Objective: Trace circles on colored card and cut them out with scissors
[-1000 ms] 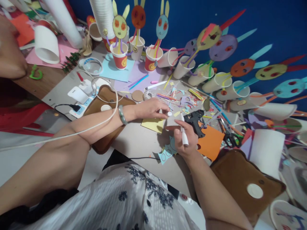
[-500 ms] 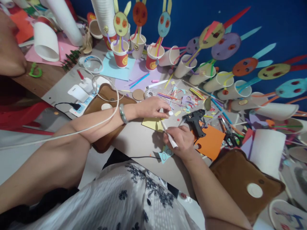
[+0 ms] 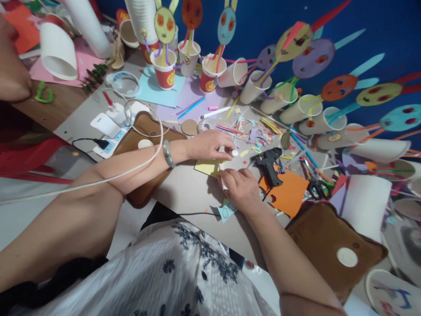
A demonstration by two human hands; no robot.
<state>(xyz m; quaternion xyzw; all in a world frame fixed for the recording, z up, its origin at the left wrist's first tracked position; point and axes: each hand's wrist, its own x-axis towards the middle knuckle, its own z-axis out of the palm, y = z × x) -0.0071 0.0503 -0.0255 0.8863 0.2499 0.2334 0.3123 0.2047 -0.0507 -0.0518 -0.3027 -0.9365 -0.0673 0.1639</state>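
My left hand has its fingertips pinched on a small white cap. Just below it, my right hand is closed around a white marker, which the fingers mostly cover. Yellow paper lies under my left fingers. Beneath my right hand is a light blue paper piece with circles drawn on it. A black glue gun rests to the right of my right hand, partly over orange paper.
Paper cups with rabbit-faced figures line the blue wall. Paper scraps litter the middle. Black scissors lie at right, near a brown cushion. A white cable crosses my left forearm near a power strip. Another person's arm is at far left.
My right hand has moved slightly up and left, closer to my left hand, and has turned so that the marker is mostly hidden. My left hand keeps its pinch on the cap.
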